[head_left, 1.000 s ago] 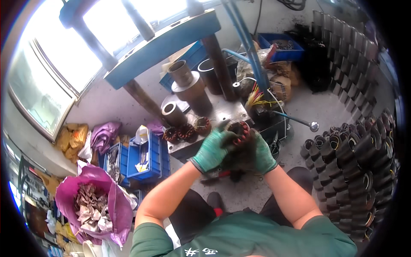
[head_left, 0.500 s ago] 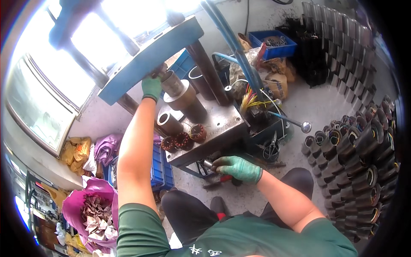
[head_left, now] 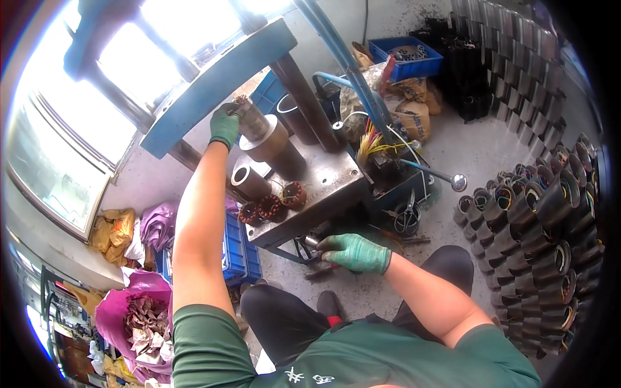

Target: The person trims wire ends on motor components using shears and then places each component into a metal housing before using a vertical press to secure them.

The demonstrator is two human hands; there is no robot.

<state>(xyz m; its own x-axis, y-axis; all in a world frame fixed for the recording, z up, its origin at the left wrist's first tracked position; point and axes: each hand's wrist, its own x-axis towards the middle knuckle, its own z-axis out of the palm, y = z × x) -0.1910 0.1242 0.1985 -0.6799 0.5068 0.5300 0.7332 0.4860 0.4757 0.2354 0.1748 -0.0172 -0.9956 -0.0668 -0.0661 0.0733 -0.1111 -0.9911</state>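
At the blue-framed press, my left hand [head_left: 225, 126], in a green glove, has its fingers closed at the top of a metal cylinder [head_left: 257, 127]. They grip a small coppery wound motor core [head_left: 242, 100] at its upper end; fingers partly cover it. This cylinder stands on a wider grey collar [head_left: 266, 145] on the press table [head_left: 330, 181]. Low by the table's front edge, my gloved right hand [head_left: 357, 253] has its fingers stretched out and apart, tips beside a shiny metal knob [head_left: 312, 240]. Several wound cores [head_left: 270, 207] sit at the table's near edge beside a hollow cylinder [head_left: 251, 184].
The press's blue crossbeam [head_left: 217, 87] spans close above my left hand. A ball-ended lever [head_left: 458, 182] juts out right. Stacked motor housings [head_left: 543, 207] stand on the right floor. A pink sack [head_left: 116, 310] of scraps and blue crates [head_left: 242, 249] lie left.
The whole view has shifted slightly. The wound core at my left fingers shows more clearly above the cylinder. My right fingertips lie slightly farther from the knob, and a red item below that hand is now hidden.
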